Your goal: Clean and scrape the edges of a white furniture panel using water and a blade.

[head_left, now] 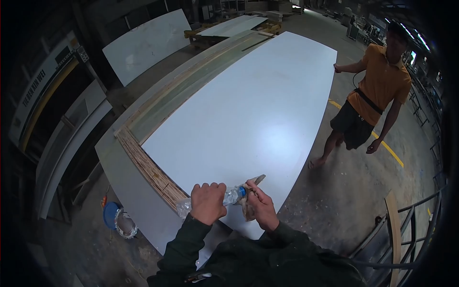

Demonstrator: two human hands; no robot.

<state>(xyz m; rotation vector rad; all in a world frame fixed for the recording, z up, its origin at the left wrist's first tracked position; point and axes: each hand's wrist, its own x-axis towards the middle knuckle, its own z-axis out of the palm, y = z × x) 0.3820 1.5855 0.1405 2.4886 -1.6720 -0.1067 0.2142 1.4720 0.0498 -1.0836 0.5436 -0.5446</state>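
Note:
My left hand (209,203) is wrapped round a clear plastic bottle (233,195), which lies tilted sideways with its blue cap (242,191) toward my right hand. Closed on a crumpled brownish rag (248,212), my right hand (263,204) is right beside the cap. Part of the rag sticks up past the fingers. Both hands are over the near end of a large white panel (239,110). Whether my right fingers also touch the cap is hard to make out.
Wood strips (153,172) line the panel's left side. A person in an orange shirt (382,81) holds the panel's far right corner. A paint-stained bucket (126,224) stands on the floor at left. Black metal frames with a curved board (393,229) stand at right.

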